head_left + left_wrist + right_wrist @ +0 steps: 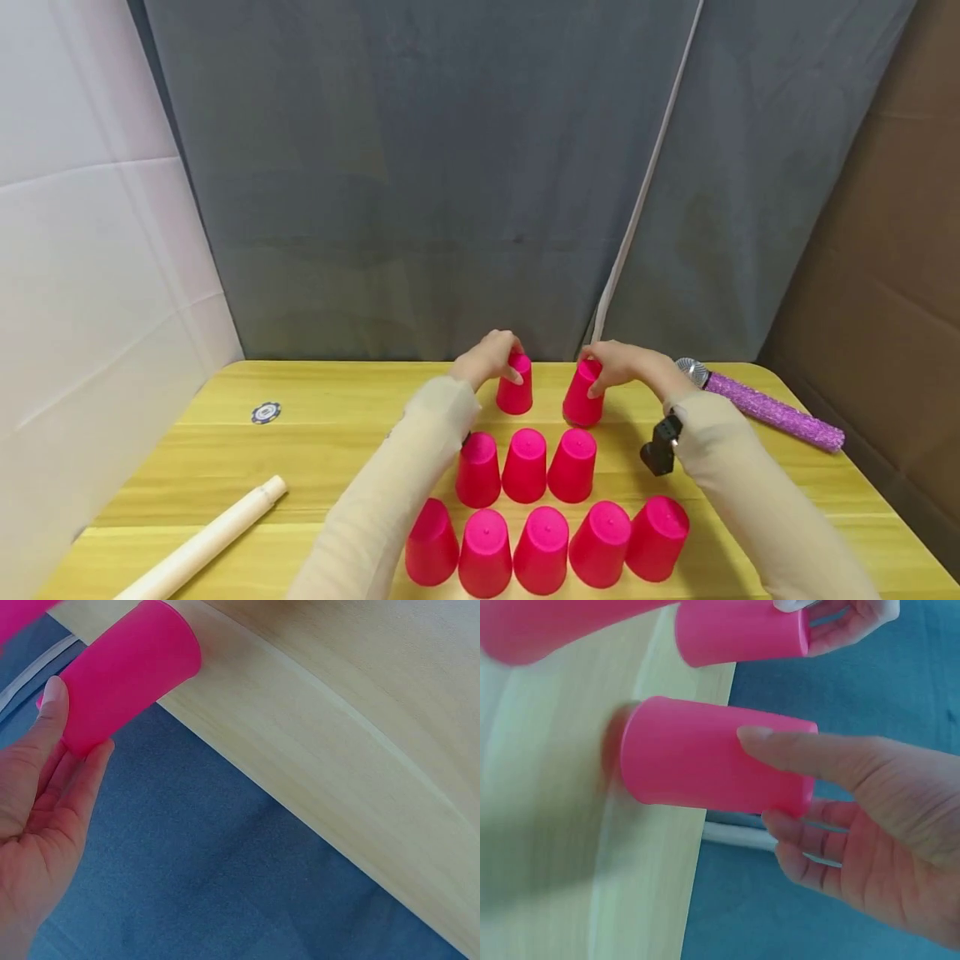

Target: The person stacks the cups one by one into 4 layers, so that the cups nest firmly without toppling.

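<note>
Nothing legible anywhere; the poker chip (266,412) bears markings too small to read.

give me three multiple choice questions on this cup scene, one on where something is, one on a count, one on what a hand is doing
1. Where does the purple microphone lie on the table?
A. at the far right
B. at the near left
C. among the cups

2. How many pink cups stand in the nearest row?
A. three
B. five
C. seven

3. What is the right hand doing?
A. resting flat on the table
B. holding the rolling pin
C. holding an upside-down pink cup

Answers:
1. A, it lies by the right far corner, beyond the right forearm.
2. B, five upside-down cups sit side by side, with three in the row behind.
3. C, thumb and fingers wrap the right far cup, while the left hand holds the left far cup.
</note>
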